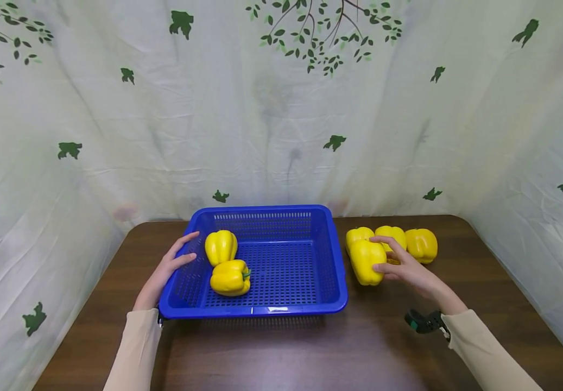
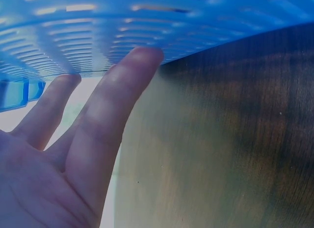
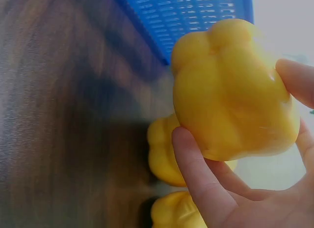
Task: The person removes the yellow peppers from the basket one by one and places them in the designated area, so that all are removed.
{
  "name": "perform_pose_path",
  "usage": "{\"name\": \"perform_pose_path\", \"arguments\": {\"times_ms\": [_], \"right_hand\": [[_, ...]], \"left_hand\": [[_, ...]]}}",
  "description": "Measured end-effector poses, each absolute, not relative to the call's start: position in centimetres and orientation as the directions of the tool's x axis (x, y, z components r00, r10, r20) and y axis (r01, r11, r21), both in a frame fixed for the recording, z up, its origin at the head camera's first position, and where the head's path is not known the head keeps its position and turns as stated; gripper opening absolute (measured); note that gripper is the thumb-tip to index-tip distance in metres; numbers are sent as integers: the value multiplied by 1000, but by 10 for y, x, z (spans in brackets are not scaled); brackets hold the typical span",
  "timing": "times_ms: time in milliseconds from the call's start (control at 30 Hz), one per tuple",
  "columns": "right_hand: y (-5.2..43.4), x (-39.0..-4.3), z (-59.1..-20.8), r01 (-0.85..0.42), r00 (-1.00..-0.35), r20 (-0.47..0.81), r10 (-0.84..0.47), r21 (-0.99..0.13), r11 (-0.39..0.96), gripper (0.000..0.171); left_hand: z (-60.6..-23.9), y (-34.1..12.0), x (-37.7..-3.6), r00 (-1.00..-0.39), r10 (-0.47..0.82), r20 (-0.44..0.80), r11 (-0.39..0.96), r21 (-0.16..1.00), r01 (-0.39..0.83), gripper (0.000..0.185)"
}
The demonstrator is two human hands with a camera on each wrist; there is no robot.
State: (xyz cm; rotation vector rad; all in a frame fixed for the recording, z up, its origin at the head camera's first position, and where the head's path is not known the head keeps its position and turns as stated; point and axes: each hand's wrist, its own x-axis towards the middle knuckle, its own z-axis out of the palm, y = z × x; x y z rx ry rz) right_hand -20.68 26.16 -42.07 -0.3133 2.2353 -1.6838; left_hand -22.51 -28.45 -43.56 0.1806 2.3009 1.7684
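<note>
My left hand [image 1: 168, 267] is at the left side of a blue perforated basket [image 1: 335, 260], its spread fingers at the rim. In the left wrist view straight fingers [image 2: 105, 102] meet the basket's slotted wall [image 2: 142, 34]. Two yellow bell peppers lie inside, one upright-looking pepper [image 1: 220, 247] and one on its side [image 1: 227, 279] with a green stem. Right of the basket, my right hand [image 1: 403, 266] grips another yellow bell pepper [image 1: 365, 266] between thumb and fingers. The right wrist view shows this pepper [image 3: 230, 95] held over the wooden table.
Behind the held pepper stand more yellow bell peppers: a left one [image 1: 358, 236], a middle one [image 1: 391, 236] and a right one [image 1: 422, 245]. The brown wooden table [image 1: 242, 355] ends at a white curtain [image 1: 281, 136] with leaf prints.
</note>
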Motion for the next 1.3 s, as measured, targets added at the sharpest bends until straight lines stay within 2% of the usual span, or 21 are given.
{"name": "perform_pose_path", "arguments": {"times_ms": [233, 567, 833, 1300], "right_hand": [[264, -201, -431, 16, -919, -133, -371, -953, 302, 63], [267, -192, -441, -3, -913, -126, -389, -949, 315, 62], [269, -187, -445, -61, -919, -100, -382, -920, 386, 59], [271, -186, -453, -25, -932, -130, -339, -909, 417, 61]], "left_hand": [[-437, -284, -227, -960, 258, -110, 177, 982, -65, 56], [-436, -284, -226, -964, 249, -96, 225, 974, -39, 56], [-436, -284, -227, -960, 264, -90, 178, 983, -43, 56], [-437, -285, -226, -962, 251, -103, 235, 971, -43, 56]]}}
